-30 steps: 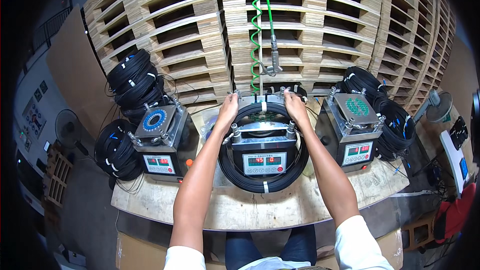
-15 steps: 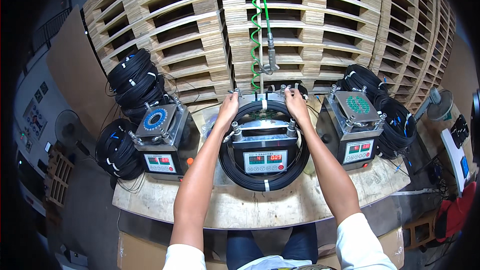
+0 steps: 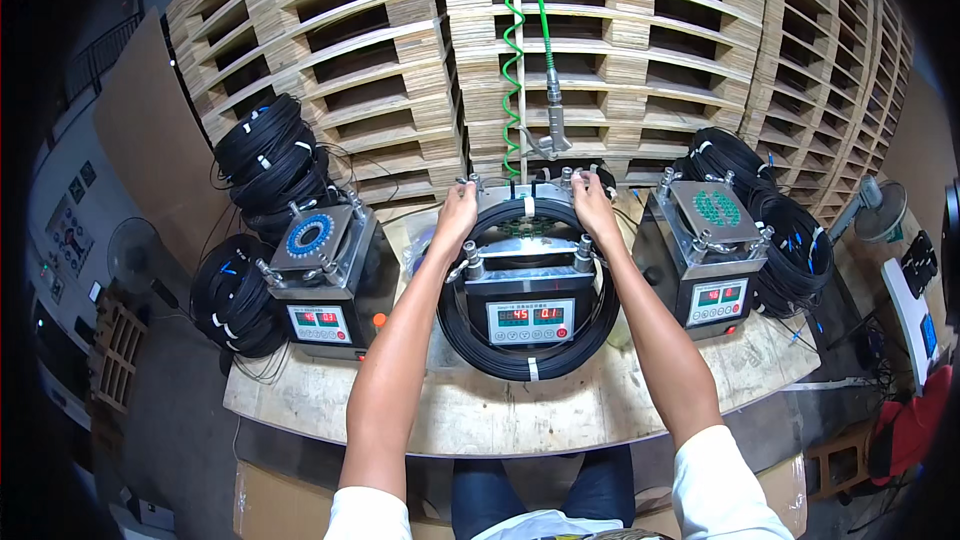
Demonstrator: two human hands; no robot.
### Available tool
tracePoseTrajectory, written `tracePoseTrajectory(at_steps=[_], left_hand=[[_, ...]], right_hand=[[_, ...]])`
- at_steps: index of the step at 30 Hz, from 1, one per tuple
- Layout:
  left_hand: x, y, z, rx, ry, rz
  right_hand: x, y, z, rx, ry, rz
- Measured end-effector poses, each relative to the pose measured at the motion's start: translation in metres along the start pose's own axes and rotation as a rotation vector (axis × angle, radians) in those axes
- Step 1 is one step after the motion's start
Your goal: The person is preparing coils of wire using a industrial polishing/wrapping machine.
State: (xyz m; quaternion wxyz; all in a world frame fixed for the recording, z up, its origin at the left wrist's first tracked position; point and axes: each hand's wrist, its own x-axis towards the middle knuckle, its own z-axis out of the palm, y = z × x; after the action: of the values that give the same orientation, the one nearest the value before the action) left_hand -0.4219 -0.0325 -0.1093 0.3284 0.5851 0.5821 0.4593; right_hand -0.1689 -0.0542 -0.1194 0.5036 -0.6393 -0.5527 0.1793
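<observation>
In the middle of the bench stands a machine with a red digital display (image 3: 525, 320) on its dark front. A tied coil of black cable (image 3: 532, 370) rings this machine. My left hand (image 3: 459, 208) reaches to its far left corner, fingers closed round a metal clamp post (image 3: 473, 183). At the far right corner my right hand (image 3: 591, 204) has its fingers closed on the matching clamp post (image 3: 567, 176). Two near posts, a left one (image 3: 473, 258) and a right one (image 3: 583, 255), stand free of my hands. The machine's top plate is partly hidden by the coil.
Similar machines flank it, one with a blue ring of connectors (image 3: 310, 236), one with green connectors (image 3: 716, 208). Black cable coils are piled at left (image 3: 265, 155) and right (image 3: 790, 240). An air gun (image 3: 556, 120) hangs from a green hose before stacked wooden pallets (image 3: 400, 50).
The hanging air gun has swung slightly right and lower. Digits on the machines' displays have changed. My hands stay at the same two posts, with the right fingers shifted a little.
</observation>
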Motion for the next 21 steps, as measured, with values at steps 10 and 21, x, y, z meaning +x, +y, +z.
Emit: tracePoseTrajectory(at_steps=[10, 21], left_hand=[[0.002, -0.004, -0.001, -0.022, -0.085, 0.023], [0.020, -0.024, 0.004, 0.027, -0.017, 0.038]], right_hand=[[-0.004, -0.007, -0.005, -0.062, 0.010, 0.028], [0.003, 0.006, -0.001, 0.054, -0.049, -0.060]])
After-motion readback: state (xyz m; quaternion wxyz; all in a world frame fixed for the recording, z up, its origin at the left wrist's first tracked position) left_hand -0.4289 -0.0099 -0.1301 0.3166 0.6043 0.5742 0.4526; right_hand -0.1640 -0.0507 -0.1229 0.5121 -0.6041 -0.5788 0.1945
